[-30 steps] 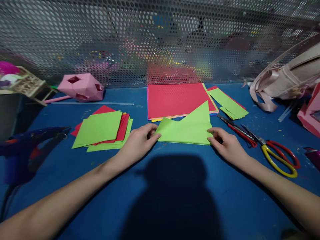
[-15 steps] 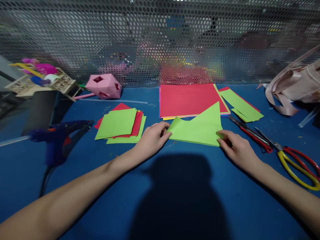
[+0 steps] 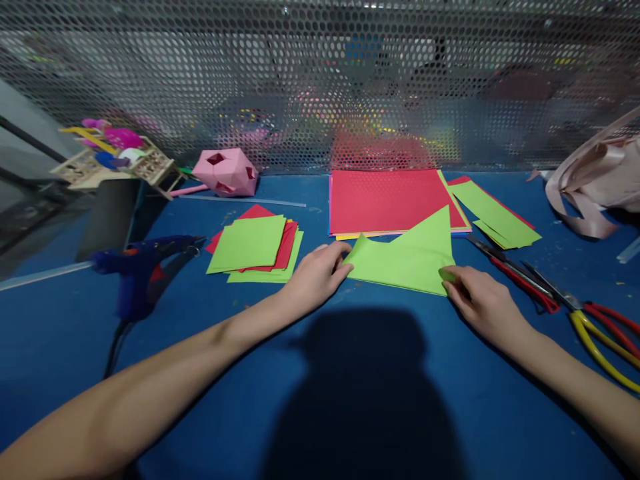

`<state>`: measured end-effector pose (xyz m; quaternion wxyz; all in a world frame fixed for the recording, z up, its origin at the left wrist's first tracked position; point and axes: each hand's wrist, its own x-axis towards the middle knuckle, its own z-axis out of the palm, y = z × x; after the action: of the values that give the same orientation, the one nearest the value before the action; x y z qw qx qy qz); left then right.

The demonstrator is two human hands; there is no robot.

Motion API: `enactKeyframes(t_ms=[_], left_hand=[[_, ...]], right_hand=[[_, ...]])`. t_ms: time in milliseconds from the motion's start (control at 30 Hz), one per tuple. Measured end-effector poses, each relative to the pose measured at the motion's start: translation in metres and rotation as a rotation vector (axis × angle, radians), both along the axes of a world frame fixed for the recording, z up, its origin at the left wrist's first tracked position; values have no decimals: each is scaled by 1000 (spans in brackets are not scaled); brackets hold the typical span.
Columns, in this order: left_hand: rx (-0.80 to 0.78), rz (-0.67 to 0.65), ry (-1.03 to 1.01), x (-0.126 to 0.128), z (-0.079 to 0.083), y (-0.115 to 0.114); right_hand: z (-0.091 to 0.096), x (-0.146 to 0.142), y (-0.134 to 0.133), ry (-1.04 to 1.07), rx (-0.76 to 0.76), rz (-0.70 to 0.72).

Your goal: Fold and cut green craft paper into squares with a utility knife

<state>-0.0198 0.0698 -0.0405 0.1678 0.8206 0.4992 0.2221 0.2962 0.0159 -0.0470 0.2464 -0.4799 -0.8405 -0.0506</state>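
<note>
Seemingly folding angular lime-green paper [image 3: 413,259]
Left hand [image 3: 320,272] and right hand [image 3: 483,300] are pinching its ends; creasing would need alignment.

Text: none legible | Labels: none legible | Brands: none legible | Numbers: none legible | Signs: none legible | Area inspected: whole frame

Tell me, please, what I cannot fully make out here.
Head view:
Red-and-yellow-handled metal scissors: cut off by right edge.
Pale pink fabric bag: cut off likewise.
Grey perforated metal panel: screens whatever is behind it.
Left corner of folded green paper: covered by left hand.
</note>
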Motion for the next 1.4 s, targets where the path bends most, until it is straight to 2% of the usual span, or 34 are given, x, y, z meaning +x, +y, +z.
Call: enactKeyframes(t_ms=[200,500,633,800,867,967,1033,1167,1400], left_hand=[[45,-20,70,-1,-5,0],[220,-162,184,-7,-14,3],[250,-152,273,-7,-12,1],[302,-79,367,-3,-2,0],[357,-184,432,-2,4,1],[410,-471,581,1,14,4],[431,-579,669,3,19,5],[455,-586,709,6,21,4],[433,-564,642,7,21,3]], right_hand=[[0,0,0,-57,-6,9],[0,1,1,-78,-33,20],[1,1,-1,-125,-29,17],[9,-1,-2,-311,48,-97],[16,-4,-1,-383,83,-57],[25,-13,1,-506,90,120],[29,-19,3,-594,74,201],[33,-27,5,-664,53,241],[34,-33,5,-687,47,230]])
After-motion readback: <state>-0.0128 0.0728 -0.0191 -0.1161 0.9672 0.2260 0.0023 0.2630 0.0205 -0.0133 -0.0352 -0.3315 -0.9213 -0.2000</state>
